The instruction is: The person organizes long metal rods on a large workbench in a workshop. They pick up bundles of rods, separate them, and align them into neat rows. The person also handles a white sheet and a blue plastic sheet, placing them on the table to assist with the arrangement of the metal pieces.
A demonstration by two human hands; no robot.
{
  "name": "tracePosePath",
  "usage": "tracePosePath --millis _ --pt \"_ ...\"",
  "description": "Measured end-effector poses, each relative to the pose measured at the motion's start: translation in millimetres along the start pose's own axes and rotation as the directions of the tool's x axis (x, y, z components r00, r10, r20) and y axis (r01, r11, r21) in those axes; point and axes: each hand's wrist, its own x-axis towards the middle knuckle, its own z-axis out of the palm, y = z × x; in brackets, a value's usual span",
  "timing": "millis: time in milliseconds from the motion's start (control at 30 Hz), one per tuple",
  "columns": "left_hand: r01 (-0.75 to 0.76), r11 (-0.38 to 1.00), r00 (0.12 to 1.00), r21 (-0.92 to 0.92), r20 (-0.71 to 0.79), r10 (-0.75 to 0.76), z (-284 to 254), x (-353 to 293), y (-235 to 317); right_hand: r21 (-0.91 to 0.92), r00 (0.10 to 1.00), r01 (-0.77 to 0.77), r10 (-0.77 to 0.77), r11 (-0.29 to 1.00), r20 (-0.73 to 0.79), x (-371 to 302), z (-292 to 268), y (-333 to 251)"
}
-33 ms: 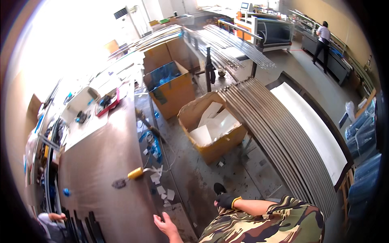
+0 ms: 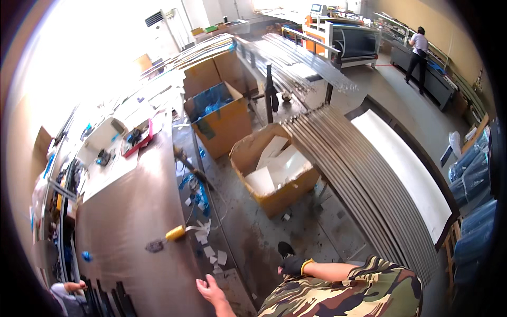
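From the head camera, my left grip (image 2: 210,290) hangs open, fingers parted, just beside the near edge of a brown tabletop (image 2: 127,211). My right grip (image 2: 293,264), in a dark glove with a yellow cuff, lies by the camouflage cloth (image 2: 343,296) over my leg, a black shoe (image 2: 285,248) showing just beyond it; its fingers are partly hidden, and I cannot tell whether they close on anything.

A yellow-handled tool (image 2: 175,233) lies on the tabletop, beyond my left grip and apart from it, its grey end pointing left. White scraps (image 2: 209,251) lie scattered along the tabletop's right side. Ahead of me on the floor stands an open cardboard box (image 2: 274,203) holding white sheets (image 2: 288,164), and to its right a row of long metal tubes (image 2: 364,185) runs toward me. Farther up the tabletop sits a red tray (image 2: 138,138) of dark items. At lower left, another person's hand (image 2: 79,286) is near dark strips (image 2: 108,300); at upper right, a co-worker (image 2: 419,53) stands at a long grey counter.
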Motion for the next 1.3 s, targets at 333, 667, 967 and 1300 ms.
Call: tracePosePath --millis 333,667,967,1300 --pt "0.687 0.72 0.724 -0.096 0.169 -0.668 103 203 99 -0.037 0.982 -0.058 0.051 0.998 -0.182 77 -176 -43" --pt "0.616 0.765 0.786 -0.189 0.224 -0.577 137 252 89 0.016 0.968 -0.096 0.097 0.995 -0.232 201 -253 -67" --pt "0.601 0.78 0.76 -0.174 0.425 -0.491 143 289 151 -0.227 0.96 0.196 -0.234 0.954 -0.153 318 -297 -154" --pt "0.607 0.773 0.725 -0.186 0.528 -0.442 201 336 134 -0.299 0.957 0.283 -0.247 0.911 0.152 430 -346 -245"
